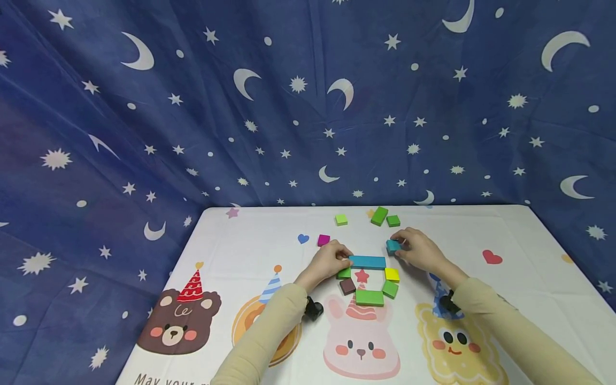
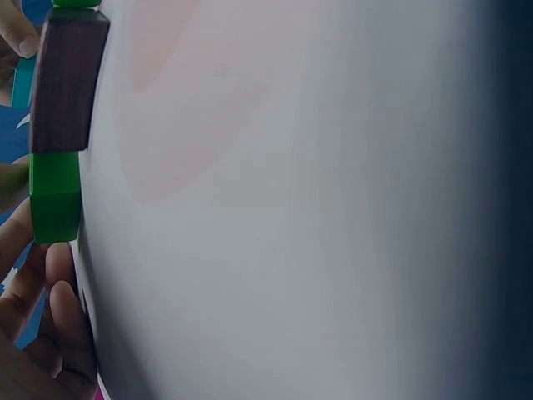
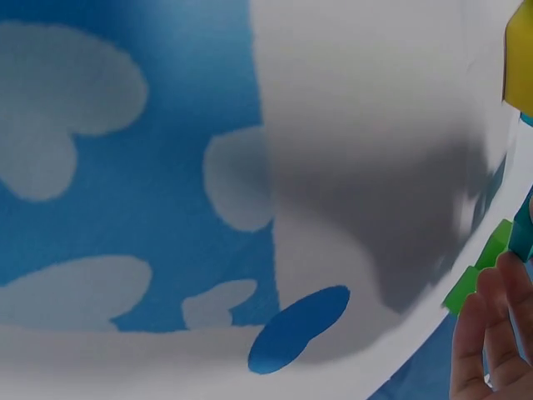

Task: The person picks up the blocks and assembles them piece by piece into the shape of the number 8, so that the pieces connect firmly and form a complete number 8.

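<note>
A long blue block point(image 1: 368, 262) forms the back side of a small ring of blocks on the table. My left hand point(image 1: 329, 261) pinches its left end between thumb and index finger. Just under that hand sits a green block point(image 2: 55, 196), with a dark brown block point(image 1: 347, 286) beside it. My right hand point(image 1: 423, 251) holds a small teal block point(image 1: 393, 247) between thumb and fingers, behind the blue block's right end. A yellow block point(image 1: 392, 275), a green block point(image 1: 390, 289) and a longer green block point(image 1: 369, 298) make up the ring's right and front.
Behind the ring lie a magenta block point(image 1: 323, 240), a light green block point(image 1: 341, 220), a green block point(image 1: 379, 216) and a smaller green block point(image 1: 393, 221). A white cloth point(image 1: 447, 224) with cartoon prints covers the table, and a blue starry curtain point(image 1: 308, 133) hangs behind.
</note>
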`<state>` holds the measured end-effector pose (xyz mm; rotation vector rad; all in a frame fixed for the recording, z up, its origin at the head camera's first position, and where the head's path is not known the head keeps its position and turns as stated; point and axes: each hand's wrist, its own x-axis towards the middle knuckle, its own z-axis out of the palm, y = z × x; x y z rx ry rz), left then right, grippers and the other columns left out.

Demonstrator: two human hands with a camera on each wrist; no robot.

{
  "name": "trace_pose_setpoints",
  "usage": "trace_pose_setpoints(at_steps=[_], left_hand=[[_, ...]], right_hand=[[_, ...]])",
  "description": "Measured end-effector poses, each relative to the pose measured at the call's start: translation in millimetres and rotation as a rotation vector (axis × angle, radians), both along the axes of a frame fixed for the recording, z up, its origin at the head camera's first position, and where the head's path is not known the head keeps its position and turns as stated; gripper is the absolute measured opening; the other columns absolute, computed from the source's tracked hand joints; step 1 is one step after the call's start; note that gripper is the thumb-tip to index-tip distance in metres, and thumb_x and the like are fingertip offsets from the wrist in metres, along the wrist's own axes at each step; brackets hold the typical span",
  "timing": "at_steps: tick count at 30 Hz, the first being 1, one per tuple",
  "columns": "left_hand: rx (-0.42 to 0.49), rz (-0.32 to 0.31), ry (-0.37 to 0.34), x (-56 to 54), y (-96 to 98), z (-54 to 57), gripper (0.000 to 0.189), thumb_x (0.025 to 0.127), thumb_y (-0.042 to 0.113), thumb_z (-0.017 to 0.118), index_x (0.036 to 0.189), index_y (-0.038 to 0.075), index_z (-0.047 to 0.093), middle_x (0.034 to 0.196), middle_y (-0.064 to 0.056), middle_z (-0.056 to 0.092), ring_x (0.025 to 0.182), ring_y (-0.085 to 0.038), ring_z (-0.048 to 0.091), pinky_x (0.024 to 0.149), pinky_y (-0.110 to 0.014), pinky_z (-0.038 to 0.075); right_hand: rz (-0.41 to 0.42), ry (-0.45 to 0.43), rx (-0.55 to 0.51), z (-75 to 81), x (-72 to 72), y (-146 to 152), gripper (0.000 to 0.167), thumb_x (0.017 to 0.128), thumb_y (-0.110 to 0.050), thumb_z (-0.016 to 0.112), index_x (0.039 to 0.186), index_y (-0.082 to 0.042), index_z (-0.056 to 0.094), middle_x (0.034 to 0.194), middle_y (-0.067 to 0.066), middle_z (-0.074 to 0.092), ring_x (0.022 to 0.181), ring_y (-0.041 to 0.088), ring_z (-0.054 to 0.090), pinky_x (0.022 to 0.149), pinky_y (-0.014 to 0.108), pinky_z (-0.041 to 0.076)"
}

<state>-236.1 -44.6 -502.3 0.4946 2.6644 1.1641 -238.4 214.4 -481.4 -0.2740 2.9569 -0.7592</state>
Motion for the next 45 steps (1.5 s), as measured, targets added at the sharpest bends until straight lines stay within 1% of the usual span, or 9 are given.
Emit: trace_pose_setpoints(at_steps=[12,19,29,39,45], left_hand=[[-0.002,-0.003,-0.007,0.1,-0.3,0.2,0.019,0.085,0.018,0.072,0.102,0.009,0.073,0.092,-0.004,0.059,0.080,-0.007,0.050,0.072,-0.018,0.041],[-0.018,0.005,0.003,-0.2,0.4,0.6,0.019,0.085,0.018,0.072,0.102,0.010,0.073,0.092,-0.003,0.059,0.080,-0.007,0.050,0.071,-0.018,0.041],[-0.023,0.006,0.006,-1.2,-0.2,-0.5,0.019,0.085,0.019,0.072,0.101,0.011,0.073,0.092,-0.003,0.059,0.080,-0.007,0.050,0.071,-0.019,0.041],[-0.021,0.009,0.005,-1.0,0.4,-0.2,0.019,0.084,0.019,0.072,0.101,0.010,0.073,0.093,-0.004,0.059,0.079,-0.006,0.051,0.071,-0.018,0.041],[-0.016,0.006,0.015,-0.6,0.2,0.7,0.020,0.084,0.019,0.072,0.101,0.010,0.073,0.092,-0.004,0.059,0.079,-0.006,0.051,0.071,-0.019,0.042]], right_hand=[[0.035,0.001,0.007,-4.0,0.0,-6,0.036,0.082,-0.008,0.071,0.117,-0.004,0.063,0.108,0.013,0.062,0.097,0.029,0.056,0.090,0.049,0.048],[0.028,-0.014,0.019,-5.6,1.4,-11,0.035,0.082,-0.010,0.071,0.116,-0.005,0.064,0.107,0.012,0.062,0.096,0.027,0.055,0.090,0.048,0.049],[0.060,0.020,0.054,-8.0,0.7,-11,0.033,0.081,-0.011,0.072,0.113,-0.006,0.065,0.100,0.009,0.063,0.093,0.025,0.055,0.087,0.047,0.049],[0.076,0.041,0.076,-10.1,1.0,-11,0.032,0.080,-0.010,0.072,0.111,-0.005,0.066,0.093,0.008,0.061,0.087,0.023,0.052,0.082,0.043,0.049],[0.078,0.048,0.080,-10.6,1.6,-11,0.032,0.080,-0.010,0.072,0.111,-0.005,0.067,0.092,0.007,0.060,0.087,0.023,0.051,0.082,0.044,0.049]])
